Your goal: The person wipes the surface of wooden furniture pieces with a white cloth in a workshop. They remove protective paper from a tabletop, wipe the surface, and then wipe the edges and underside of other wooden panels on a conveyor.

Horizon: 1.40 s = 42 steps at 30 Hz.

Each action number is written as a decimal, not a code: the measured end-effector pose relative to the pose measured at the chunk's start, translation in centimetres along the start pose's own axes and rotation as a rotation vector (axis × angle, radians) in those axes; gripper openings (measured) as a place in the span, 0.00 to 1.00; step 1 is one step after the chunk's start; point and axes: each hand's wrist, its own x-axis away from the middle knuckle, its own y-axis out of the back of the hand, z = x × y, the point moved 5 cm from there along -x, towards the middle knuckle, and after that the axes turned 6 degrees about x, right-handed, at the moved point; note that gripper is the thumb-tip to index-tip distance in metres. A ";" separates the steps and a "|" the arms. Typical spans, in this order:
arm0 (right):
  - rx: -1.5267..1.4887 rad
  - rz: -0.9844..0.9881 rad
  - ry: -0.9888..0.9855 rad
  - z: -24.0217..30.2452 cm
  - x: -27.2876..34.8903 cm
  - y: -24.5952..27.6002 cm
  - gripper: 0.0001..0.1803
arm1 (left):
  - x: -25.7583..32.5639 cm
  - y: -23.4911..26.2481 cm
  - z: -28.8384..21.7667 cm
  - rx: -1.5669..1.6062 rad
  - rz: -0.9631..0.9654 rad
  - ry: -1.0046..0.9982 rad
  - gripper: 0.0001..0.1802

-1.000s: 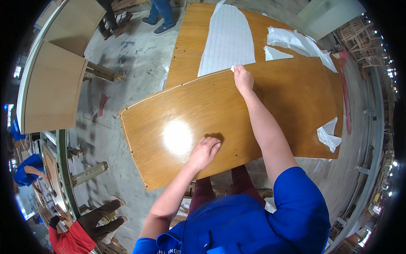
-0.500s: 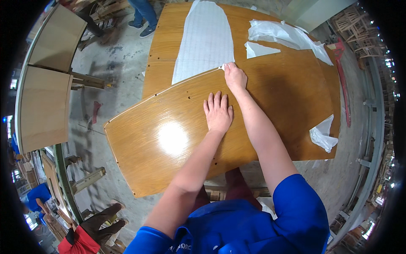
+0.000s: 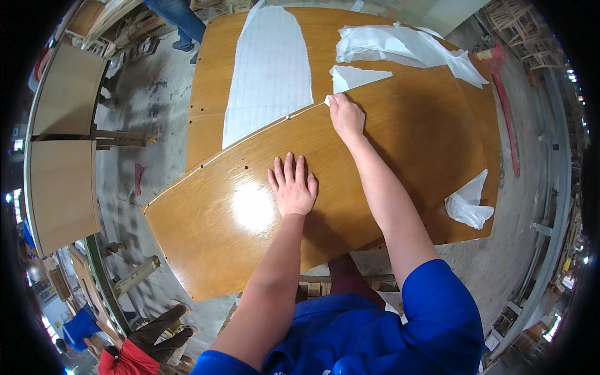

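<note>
Resting with fingers spread and nothing in its grasp, the left hand (image 3: 294, 187) lies on a glossy brown wooden panel (image 3: 337, 187), while the right hand (image 3: 347, 117), fingers curled closed, pinches a small white wad (image 3: 328, 100) at the far edge. The wooden panel lies partly over a second panel (image 3: 200, 81) and a white sheet (image 3: 269, 69). It looks stiff and fairly heavy, its sheen probably slick and easily scratched, best gripped by opposite edges; the white wad seems soft and light.
</note>
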 end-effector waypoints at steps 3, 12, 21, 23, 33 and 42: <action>0.058 -0.018 -0.056 -3.1 -1.7 1.2 0.19 | -0.2 -0.2 -0.2 -0.031 0.008 0.004 0.27; 0.108 -0.098 -0.188 -11.7 -6.1 5.3 0.18 | -0.4 -0.3 -0.5 -0.045 0.017 0.011 0.27; 0.114 -0.040 -0.155 -12.8 -7.2 6.0 0.19 | -0.5 -0.2 -0.9 -0.087 0.025 0.002 0.28; 0.114 -0.041 -0.160 -13.1 -7.4 6.2 0.19 | -0.5 -0.2 -1.0 -0.090 0.015 -0.002 0.28; 0.117 -0.191 -0.225 -19.5 -10.3 9.5 0.19 | -0.6 -0.2 -1.5 -0.139 0.018 -0.019 0.28; 0.148 -0.281 -0.406 -26.6 -14.4 12.8 0.20 | -0.6 -0.4 -1.5 -0.156 0.031 -0.026 0.28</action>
